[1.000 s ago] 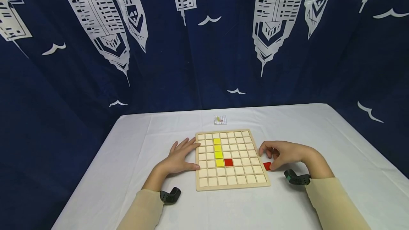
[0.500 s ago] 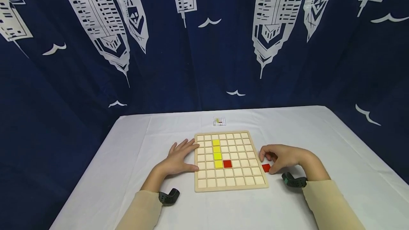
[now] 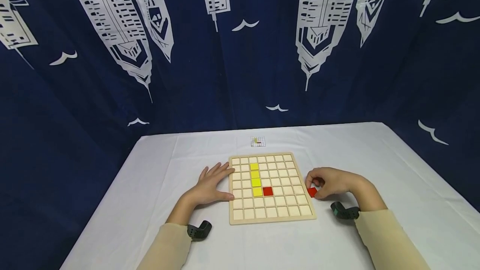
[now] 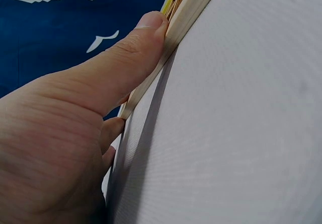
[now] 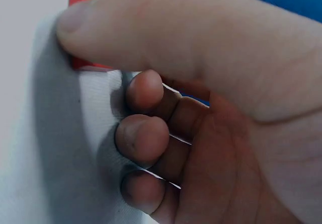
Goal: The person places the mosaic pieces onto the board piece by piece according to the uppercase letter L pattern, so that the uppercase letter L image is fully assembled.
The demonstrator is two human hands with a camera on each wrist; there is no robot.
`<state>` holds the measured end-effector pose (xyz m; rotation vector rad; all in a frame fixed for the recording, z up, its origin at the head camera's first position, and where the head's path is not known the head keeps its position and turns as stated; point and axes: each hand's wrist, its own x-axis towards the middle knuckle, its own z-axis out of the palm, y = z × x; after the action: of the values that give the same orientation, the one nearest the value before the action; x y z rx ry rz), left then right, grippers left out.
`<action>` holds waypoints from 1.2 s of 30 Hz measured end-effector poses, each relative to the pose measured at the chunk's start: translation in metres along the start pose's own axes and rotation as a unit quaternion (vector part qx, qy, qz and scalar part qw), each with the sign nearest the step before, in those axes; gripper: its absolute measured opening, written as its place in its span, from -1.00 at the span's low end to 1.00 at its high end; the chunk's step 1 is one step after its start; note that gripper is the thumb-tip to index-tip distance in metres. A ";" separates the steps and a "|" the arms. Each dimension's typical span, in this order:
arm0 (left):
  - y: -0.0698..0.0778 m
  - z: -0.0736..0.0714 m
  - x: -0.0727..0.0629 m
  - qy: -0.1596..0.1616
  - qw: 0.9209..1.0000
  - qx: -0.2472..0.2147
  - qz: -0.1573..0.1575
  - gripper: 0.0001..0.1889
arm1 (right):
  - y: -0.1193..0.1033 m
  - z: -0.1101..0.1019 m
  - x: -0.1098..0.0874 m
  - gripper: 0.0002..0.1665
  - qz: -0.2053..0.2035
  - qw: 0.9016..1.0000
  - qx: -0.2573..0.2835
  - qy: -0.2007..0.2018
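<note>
A wooden grid board [image 3: 273,221] lies on the table in the head view. Yellow square tiles [image 3: 256,182] run down one column, with a red tile [image 3: 268,191] right of the lowest one. My left hand [image 3: 208,188], fingers spread, touches the board's left edge with thumb and fingertips; its thumb rests on that wooden edge [image 4: 186,27] in the left wrist view. Just off the board's right side, my right hand [image 3: 333,182] pinches a second red tile [image 3: 312,193] between thumb and forefinger. My right thumb partly covers this tile in the right wrist view, where the other fingers curl.
Beyond the board's far edge lies a small printed card [image 3: 258,141] with a coloured grid pattern. White cloth [image 3: 150,203] covers the table. A dark blue curtain [image 3: 240,78] with white building prints hangs behind it.
The right thumb and forefinger have closed in on the loose red tile, which sits slightly turned and nearer the forefinger. The left hand and the board keep their places.
</note>
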<state>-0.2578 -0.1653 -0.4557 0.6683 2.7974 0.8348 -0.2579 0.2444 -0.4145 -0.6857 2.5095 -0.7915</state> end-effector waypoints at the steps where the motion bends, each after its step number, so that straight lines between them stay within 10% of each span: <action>1: 0.000 0.000 0.000 -0.001 1.000 0.000 -0.002 -0.05 | 0.000 0.000 0.000 -0.65 -0.002 1.000 0.000 0.000; 36: -0.001 0.001 0.001 -0.001 1.000 -0.001 -0.004 -0.05 | -0.014 0.003 0.012 -0.73 -0.042 0.996 0.030 0.077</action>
<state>-0.2584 -0.1652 -0.4567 0.6555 2.7962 0.8338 -0.2610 0.2267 -0.4106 -0.7385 2.5958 -0.9803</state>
